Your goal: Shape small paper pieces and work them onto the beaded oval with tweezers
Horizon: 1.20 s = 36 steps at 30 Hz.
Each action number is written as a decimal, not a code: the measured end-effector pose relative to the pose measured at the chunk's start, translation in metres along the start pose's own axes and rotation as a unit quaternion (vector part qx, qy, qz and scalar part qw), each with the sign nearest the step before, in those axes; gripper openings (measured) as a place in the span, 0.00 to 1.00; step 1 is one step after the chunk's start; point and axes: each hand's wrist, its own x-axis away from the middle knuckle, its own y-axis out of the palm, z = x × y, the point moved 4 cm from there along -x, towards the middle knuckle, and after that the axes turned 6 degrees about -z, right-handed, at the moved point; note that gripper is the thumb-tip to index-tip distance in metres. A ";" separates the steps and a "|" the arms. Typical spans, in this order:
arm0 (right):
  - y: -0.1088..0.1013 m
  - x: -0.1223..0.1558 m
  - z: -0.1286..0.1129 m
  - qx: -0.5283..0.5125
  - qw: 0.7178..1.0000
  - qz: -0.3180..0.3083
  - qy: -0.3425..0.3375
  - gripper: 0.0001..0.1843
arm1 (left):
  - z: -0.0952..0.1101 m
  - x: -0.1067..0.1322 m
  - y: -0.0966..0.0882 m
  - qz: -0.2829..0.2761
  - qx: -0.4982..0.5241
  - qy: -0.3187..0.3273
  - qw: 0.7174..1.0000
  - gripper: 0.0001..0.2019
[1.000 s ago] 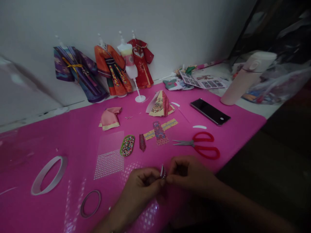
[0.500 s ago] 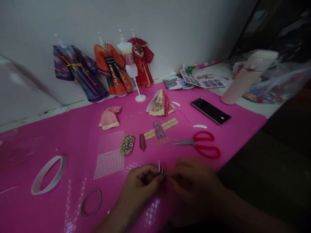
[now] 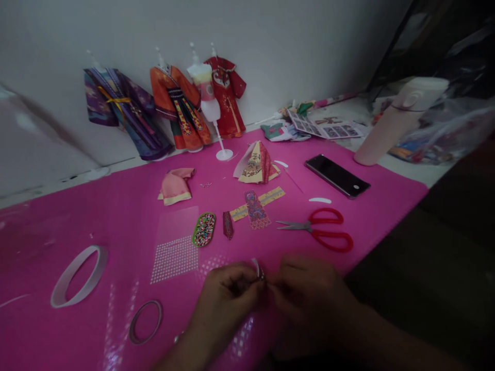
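My left hand [image 3: 230, 293] pinches a small dark red piece with a white curved strip [image 3: 257, 267] between thumb and forefinger, near the mat's front edge. Right beside it, my right hand [image 3: 309, 283] is closed, its fingertips at the piece's edge. What those fingertips hold is too dark and small to make out. Ahead of my hands lie a dark red tie-shaped fabric piece [image 3: 228, 225] and a patterned fabric panel [image 3: 255, 210] across a yellow strip [image 3: 274, 196]. A green tray of coloured beads [image 3: 204, 230] sits beside a sheet of stick-on gems [image 3: 174, 260].
Red-handled scissors [image 3: 325, 229] and a phone [image 3: 337, 175] lie to the right, with a pink bottle [image 3: 390, 129] behind. Two tape rolls, one white [image 3: 79, 278], rest at left. Dressed doll forms [image 3: 124, 111] and a bare mannequin [image 3: 209, 98] stand along the wall.
The white strip on the small piece tilts differently now. Both hands keep nearly the same place, and the whole view has shifted slightly.
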 end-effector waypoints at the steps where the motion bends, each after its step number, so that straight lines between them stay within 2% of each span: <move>1: 0.000 0.000 0.000 -0.001 1.000 0.004 -0.001 0.12 | 0.000 0.000 0.000 0.000 -0.002 -0.001 1.000 0.07; 18: 0.001 -0.003 0.003 -0.039 0.999 0.003 0.024 0.12 | 0.000 0.000 0.001 -0.006 -0.002 -0.002 1.000 0.07; 29: -0.003 -0.007 0.005 -0.068 0.997 -0.003 0.039 0.10 | 0.002 0.000 0.003 -0.026 0.051 -0.042 0.997 0.09; 36: -0.004 -0.008 0.009 -0.106 0.992 -0.022 0.065 0.10 | 0.003 0.000 0.003 -0.030 0.070 -0.036 0.996 0.09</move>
